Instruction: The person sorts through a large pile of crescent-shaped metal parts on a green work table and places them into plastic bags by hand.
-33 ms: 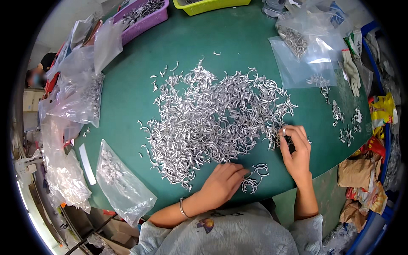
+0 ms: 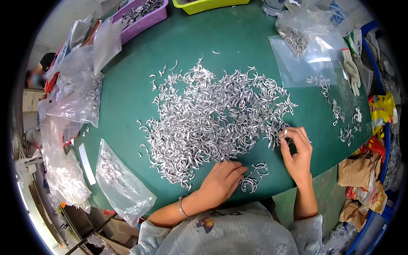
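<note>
A wide heap of small curved silvery metal pieces (image 2: 204,123) covers the middle of the green table (image 2: 136,55). At its right edge, my right hand (image 2: 298,149) has thumb and index finger drawn together; whatever is between the tips is too small to make out. A silvery ring (image 2: 285,133) is on one of its fingers. My left hand (image 2: 222,180) rests by the heap's near edge, fingers curled and close together, their grip hidden. Just right of those fingertips lies a small separate group of curved pieces (image 2: 250,184), with more (image 2: 260,168) slightly farther off.
Clear plastic bags (image 2: 121,182) with metal pieces lie along the left side. A purple basket (image 2: 144,21) and a yellow-green basket (image 2: 212,6) stand at the far edge. On the right are a bag of rings (image 2: 293,38), a glove (image 2: 351,72) and small clusters of pieces (image 2: 346,135).
My right hand has shifted very slightly right, its thumb and index still together. My left hand has moved a touch away from the small group.
</note>
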A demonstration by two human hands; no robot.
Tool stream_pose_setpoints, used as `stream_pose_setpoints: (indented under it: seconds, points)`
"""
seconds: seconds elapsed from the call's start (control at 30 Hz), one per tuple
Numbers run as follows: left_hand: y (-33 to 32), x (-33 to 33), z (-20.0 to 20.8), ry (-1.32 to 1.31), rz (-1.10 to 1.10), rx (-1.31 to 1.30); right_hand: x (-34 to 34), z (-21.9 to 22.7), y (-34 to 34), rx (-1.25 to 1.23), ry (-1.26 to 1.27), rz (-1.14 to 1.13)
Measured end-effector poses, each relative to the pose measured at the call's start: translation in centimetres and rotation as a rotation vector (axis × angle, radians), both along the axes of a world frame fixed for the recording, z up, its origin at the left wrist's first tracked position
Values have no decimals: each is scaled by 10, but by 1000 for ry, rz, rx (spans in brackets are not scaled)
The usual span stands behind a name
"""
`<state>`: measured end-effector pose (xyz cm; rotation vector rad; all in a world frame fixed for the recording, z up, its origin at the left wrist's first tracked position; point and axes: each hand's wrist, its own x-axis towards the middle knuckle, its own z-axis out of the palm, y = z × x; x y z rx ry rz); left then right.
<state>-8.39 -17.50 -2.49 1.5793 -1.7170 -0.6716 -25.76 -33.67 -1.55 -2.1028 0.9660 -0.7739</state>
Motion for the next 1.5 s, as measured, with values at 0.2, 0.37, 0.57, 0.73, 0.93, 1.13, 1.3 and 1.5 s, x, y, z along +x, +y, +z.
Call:
stream_pose_setpoints:
  seconds: [0.2, 0.37, 0.57, 0.73, 0.93, 1.13, 1.3, 1.5]
  points:
    - [-13, 12, 6, -79, 102, -37, -18, 13, 14, -6, 308, 308]
    - [-21, 17, 8, -130, 165, -44, -11, 14, 6, -88, 115, 58]
    - [-54, 13, 9, -227, 204, -68, 16, -8, -9, -292, 251, -43]
    - [-71, 15, -1, -264, 239, -89, 0, 0, -4, -135, 107, -54]
    - [-84, 11, -12, -314, 239, -90, -20, 6, 9, -25, 207, 209]
    - [-87, 14, -14, -364, 238, -86, -5, 7, -2, -48, 101, 92]
    - [-96, 18, -8, -429, 174, -25, 32, -3, -17, -245, 220, 122]
    - [-94, 28, -17, -437, 244, -82, 9, -13, -24, -277, 214, 50]
